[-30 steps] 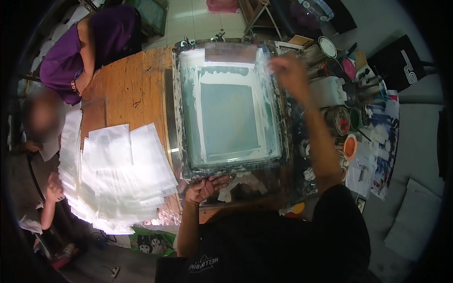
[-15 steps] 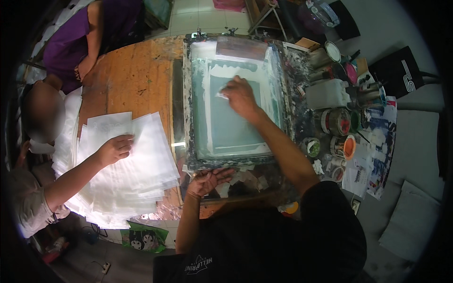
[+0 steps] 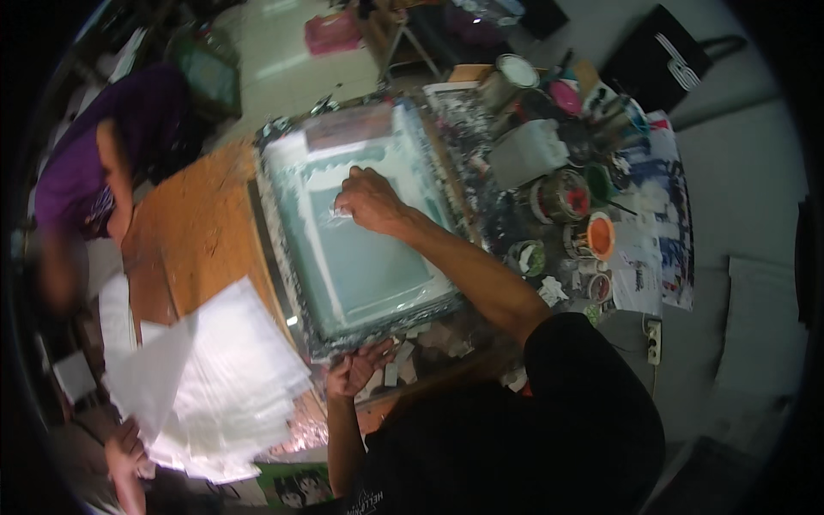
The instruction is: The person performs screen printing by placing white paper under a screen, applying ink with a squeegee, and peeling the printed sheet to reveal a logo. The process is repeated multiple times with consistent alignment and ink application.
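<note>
Right fingers (image 3: 347,201) are clamping a wad (image 3: 342,213), the screen (image 3: 382,266) lying below them. Left fingers (image 3: 378,351) are resting loosely apart beside it.

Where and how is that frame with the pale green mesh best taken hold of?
Probably by the frame's near edge, coming from the near side: it runs straight, outside the mesh, by the left grip, while clamps sit at the far end.
</note>
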Demonstrator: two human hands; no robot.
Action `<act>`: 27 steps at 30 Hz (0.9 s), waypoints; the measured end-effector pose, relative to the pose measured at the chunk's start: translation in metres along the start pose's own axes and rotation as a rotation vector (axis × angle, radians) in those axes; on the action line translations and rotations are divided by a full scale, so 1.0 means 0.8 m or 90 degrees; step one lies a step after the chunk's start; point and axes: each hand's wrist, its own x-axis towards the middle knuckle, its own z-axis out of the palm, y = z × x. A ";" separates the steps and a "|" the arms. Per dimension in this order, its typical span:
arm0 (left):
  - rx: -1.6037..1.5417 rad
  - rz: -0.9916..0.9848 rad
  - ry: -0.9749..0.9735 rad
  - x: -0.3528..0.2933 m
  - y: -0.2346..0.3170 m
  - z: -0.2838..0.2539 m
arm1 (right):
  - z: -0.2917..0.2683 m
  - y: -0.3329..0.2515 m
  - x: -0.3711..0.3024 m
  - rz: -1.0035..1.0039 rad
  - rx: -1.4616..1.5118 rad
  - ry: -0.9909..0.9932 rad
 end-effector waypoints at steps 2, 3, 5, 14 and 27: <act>-0.037 0.009 0.061 0.001 0.001 0.013 | -0.070 0.045 0.012 -0.038 -0.001 0.142; -0.057 0.006 0.092 0.000 -0.001 0.012 | -0.128 0.061 0.011 0.034 -0.032 0.215; -0.051 0.004 0.062 -0.003 -0.006 -0.005 | -0.231 0.112 0.012 0.123 -0.400 0.259; -0.009 -0.033 0.040 0.008 -0.003 -0.011 | -0.422 0.389 -0.052 0.464 -0.564 0.088; -0.002 0.012 0.076 0.006 -0.011 0.016 | -0.244 -0.044 -0.482 0.557 -0.304 0.260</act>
